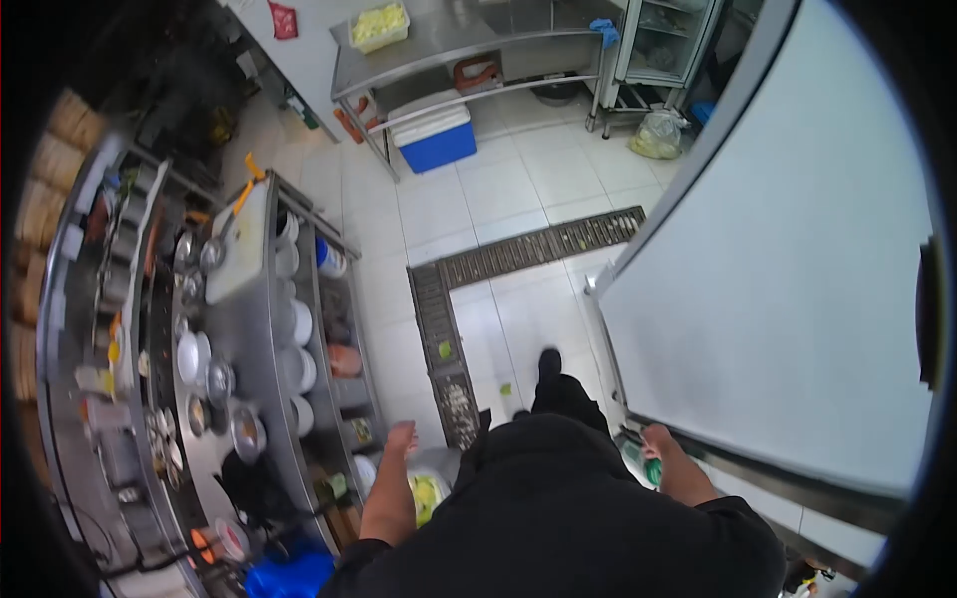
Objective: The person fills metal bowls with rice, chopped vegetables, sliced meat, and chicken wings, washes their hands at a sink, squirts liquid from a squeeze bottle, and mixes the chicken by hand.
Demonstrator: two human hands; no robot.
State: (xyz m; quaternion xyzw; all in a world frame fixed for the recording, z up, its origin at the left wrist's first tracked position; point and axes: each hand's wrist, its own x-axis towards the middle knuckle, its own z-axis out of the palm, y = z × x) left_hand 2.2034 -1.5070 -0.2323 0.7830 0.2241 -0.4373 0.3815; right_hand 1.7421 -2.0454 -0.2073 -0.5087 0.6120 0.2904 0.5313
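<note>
My left hand (pixel 402 437) hangs at my left side, beside the steel counter's shelves. Its fingers are loosely curled and nothing shows in them. Below it, partly hidden by my forearm and body, is a container with pale green cut vegetables (pixel 427 495). My right hand (pixel 654 439) is low at my right side, close to the big white door or panel. Its fingers are curled in. Right by it is a clear and green item (pixel 652 470); whether the hand grips it cannot be told.
On the left, a steel counter (pixel 261 349) carries metal bowls and a white cutting board (pixel 239 244). Floor drain grates (pixel 538 246) run ahead. A blue cooler (pixel 439 147) stands under the far steel table (pixel 449 45). A large white panel (pixel 768 269) borders the right.
</note>
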